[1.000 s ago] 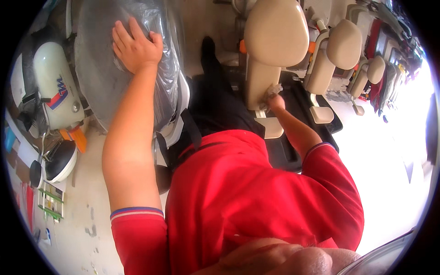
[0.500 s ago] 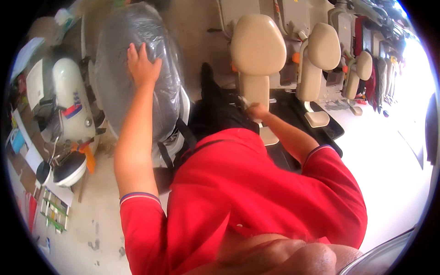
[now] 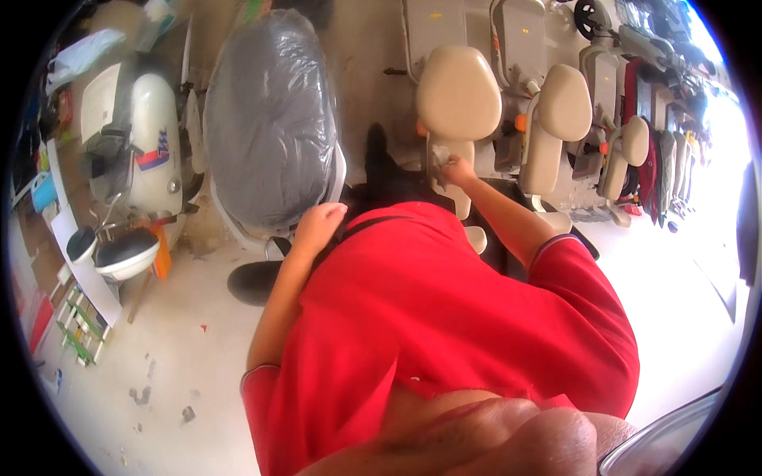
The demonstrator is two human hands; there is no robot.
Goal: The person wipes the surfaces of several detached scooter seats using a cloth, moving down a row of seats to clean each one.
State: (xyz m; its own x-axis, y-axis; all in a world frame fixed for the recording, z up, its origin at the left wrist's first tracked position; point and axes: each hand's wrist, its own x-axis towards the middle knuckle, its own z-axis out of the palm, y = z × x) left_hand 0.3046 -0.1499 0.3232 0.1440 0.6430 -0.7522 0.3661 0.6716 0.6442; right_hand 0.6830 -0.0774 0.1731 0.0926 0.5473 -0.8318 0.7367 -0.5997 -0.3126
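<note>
The head view looks down over a red shirt (image 3: 444, 333) at two bare hands. The left hand (image 3: 319, 224) rests with its grip loosely curled and holding nothing, fingers bent down at the lower edge of a grey seat back wrapped in clear plastic (image 3: 270, 119); whether the fingertips touch the plastic cannot be told. The right hand (image 3: 456, 170) is pressed against the stem under the nearest beige headrest (image 3: 459, 95), its grip narrow and pinched on a small pale thing (image 3: 440, 152) too blurred to name. Counting outward from that right grip, three beige headrests stand in a row: the one just above it, a second (image 3: 563, 103) beyond it to the right, and a third (image 3: 633, 141) farther right still. Left of the left grip, well apart, stands one white machine with a red and blue mark (image 3: 155, 143), and below it two round white lamp-like heads (image 3: 127, 252) near an orange part (image 3: 163, 252). One dark shoe (image 3: 254, 282) shows on the pale floor (image 3: 159, 357) just below the left grip.
</note>
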